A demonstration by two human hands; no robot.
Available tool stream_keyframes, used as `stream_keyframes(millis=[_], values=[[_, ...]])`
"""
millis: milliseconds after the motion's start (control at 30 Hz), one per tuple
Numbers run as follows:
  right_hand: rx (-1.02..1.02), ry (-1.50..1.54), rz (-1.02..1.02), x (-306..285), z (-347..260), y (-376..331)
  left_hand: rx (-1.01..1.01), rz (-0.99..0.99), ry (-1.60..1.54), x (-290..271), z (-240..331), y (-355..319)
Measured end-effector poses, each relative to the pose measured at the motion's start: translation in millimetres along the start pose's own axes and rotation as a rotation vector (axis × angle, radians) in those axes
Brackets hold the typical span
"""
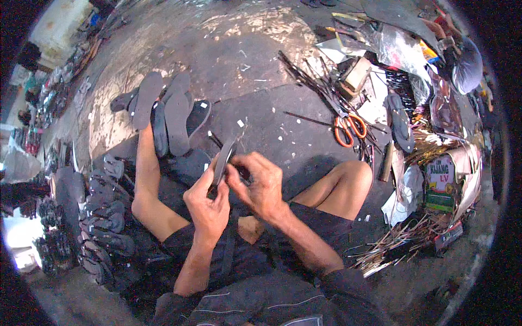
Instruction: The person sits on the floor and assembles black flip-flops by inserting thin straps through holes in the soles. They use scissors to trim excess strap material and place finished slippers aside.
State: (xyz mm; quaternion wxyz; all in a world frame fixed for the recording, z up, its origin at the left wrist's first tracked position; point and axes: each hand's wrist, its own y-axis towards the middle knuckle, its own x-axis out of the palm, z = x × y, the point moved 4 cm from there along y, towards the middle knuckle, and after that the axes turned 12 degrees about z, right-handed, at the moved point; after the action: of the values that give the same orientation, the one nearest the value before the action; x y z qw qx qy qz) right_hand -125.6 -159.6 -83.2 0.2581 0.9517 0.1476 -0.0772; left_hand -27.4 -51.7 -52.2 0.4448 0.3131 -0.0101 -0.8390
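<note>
The left hand (206, 205) grips a dark flat sole (222, 164) between thumb and fingers, holding it up on edge above the person's lap — while the right hand (262, 185) curls its fingers in close against the sole's right side, though I cannot tell whether they pinch anything. Beyond them on the floor (261, 117), more grey soles (176, 122) lie heaped to the left, and orange-handled scissors (340, 115) rest among dark thin strips (304, 75) to the right.
</note>
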Motion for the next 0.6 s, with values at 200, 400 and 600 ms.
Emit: stream_keyframes(millis=[200, 400, 600], values=[[0.088, 0.033, -0.105, 7, 0, 10, 0.083, 0.039, 0.087, 2, 11, 16], [0.231, 0.007, -0.108, 10, 4, -2, 0.133, -0.015, 0.155, 9, 13, 10], [0.064, -0.101, -0.234, 3, 21, -5, 0.159, -0.008, 0.133, 15, 11, 0]])
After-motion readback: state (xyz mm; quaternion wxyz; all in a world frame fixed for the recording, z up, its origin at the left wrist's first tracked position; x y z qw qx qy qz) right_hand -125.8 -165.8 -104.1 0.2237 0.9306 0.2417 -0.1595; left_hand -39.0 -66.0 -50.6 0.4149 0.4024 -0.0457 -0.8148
